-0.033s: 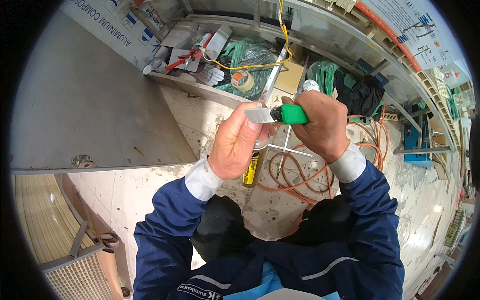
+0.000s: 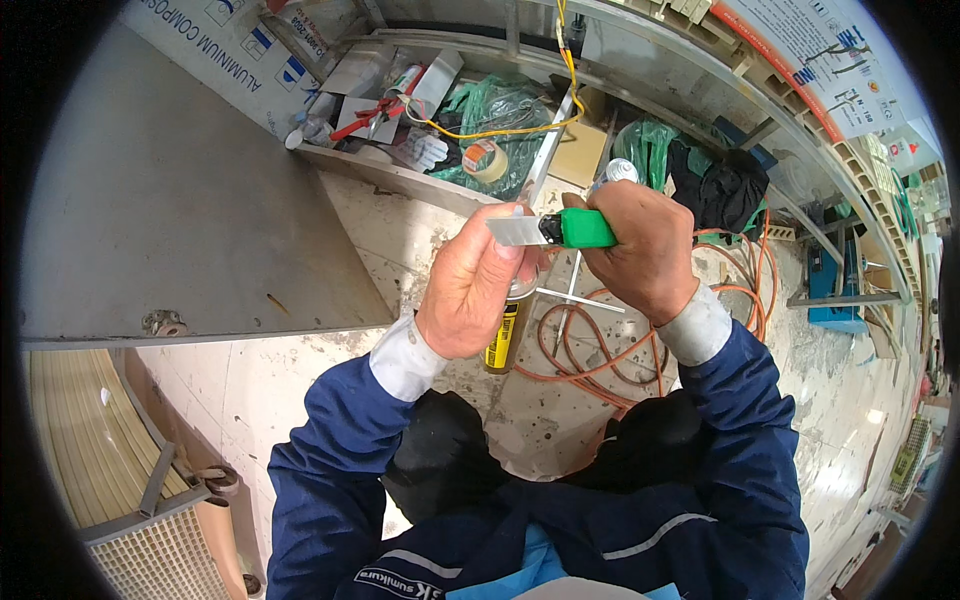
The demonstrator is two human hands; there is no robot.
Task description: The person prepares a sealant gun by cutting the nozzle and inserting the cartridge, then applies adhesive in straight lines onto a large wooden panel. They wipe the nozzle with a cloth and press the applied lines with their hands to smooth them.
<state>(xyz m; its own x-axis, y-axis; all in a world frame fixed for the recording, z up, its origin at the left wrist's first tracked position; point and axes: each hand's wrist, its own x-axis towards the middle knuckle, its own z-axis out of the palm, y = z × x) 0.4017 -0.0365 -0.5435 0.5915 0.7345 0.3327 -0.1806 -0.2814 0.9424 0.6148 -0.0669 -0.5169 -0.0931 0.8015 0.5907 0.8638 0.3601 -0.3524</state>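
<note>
In my right hand (image 2: 645, 250), fingers closed around its handle, is a green utility knife (image 2: 588, 229). The knife's wide blade (image 2: 517, 232) points left and crosses the thumb tip of my left hand (image 2: 470, 285). My left hand pinches a small whitish, translucent piece (image 2: 518, 211), mostly hidden by the thumb and blade. Below the blade, beside my left hand, stands a container with a yellow and black label (image 2: 503, 335); its top is partly covered by my fingers. A white-topped tube or can (image 2: 620, 171) shows just behind my right hand.
A drawer-like tray (image 2: 400, 180) ahead holds a tape roll (image 2: 487, 162), red-handled tool (image 2: 368, 118) and green plastic bags. An orange hose (image 2: 590, 378) coils on the floor near my knees. At left is a large grey panel (image 2: 190, 220); a blue box (image 2: 835, 275) stands right.
</note>
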